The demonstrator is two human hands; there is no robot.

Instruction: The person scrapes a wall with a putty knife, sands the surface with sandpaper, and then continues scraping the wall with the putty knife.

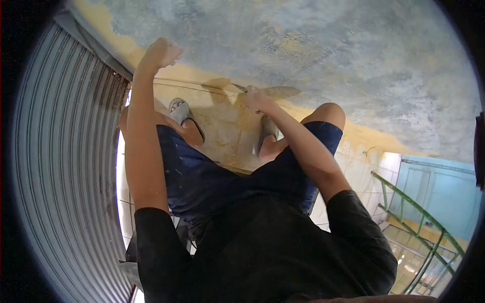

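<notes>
At the upper left, my left hand is raised beside the patchy wall, its fingers curled inward; whatever they may hold is hidden. My right hand is closed around a thin, pointed dark tool, whose tip points left near the wall's lower edge. A shadow falls on the wall to the right of this hand. Blue-grey and yellowish patches cover the wall surface.
Below the hands are my sandalled feet on a stained yellowish floor. A corrugated metal shutter stands at the left. To the lower right are a green metal frame and a light blue door.
</notes>
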